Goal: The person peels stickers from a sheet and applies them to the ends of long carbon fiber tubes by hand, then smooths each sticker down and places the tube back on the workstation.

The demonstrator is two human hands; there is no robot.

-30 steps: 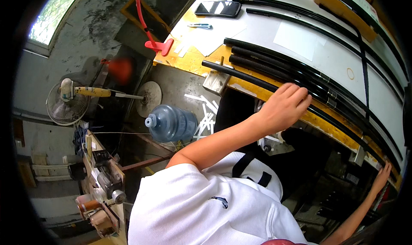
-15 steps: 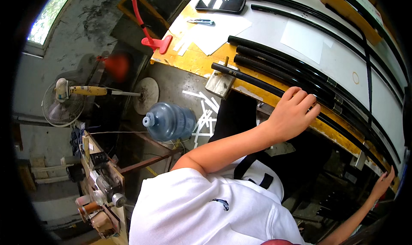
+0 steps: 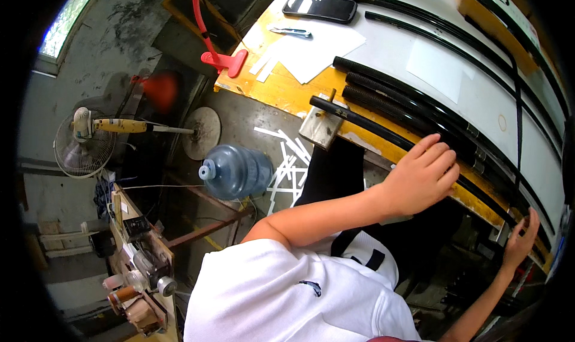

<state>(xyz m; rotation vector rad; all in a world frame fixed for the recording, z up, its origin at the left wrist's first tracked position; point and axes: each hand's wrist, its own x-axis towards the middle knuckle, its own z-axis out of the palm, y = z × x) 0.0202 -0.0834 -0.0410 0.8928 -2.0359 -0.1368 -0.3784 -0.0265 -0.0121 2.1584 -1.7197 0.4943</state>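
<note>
A long black tube (image 3: 365, 124) lies along the near edge of the table, its left end on a small pale block (image 3: 320, 128) with an upright peg. My left hand (image 3: 426, 177) is closed over the middle of this tube, knuckles up, thumb side hidden. Farther right, my right hand (image 3: 520, 243) is at the tube's right part, with thumb and fingers on either side of it; its grip is small and partly hidden. Just beyond lie several more black tubes (image 3: 398, 90), side by side, with a woven-looking surface.
On the table are a phone (image 3: 320, 8), a utility knife (image 3: 291, 32), white paper sheets (image 3: 317, 57) and a red clamp (image 3: 226, 61). Below stand a blue water jug (image 3: 236, 171), scattered white strips (image 3: 290, 173) and a fan (image 3: 87, 141). Machinery (image 3: 147, 264) sits at lower left.
My right hand has moved left along the tube, and its fingers have bent closer around it. My left hand stays on the tube. The view has shifted slightly.
</note>
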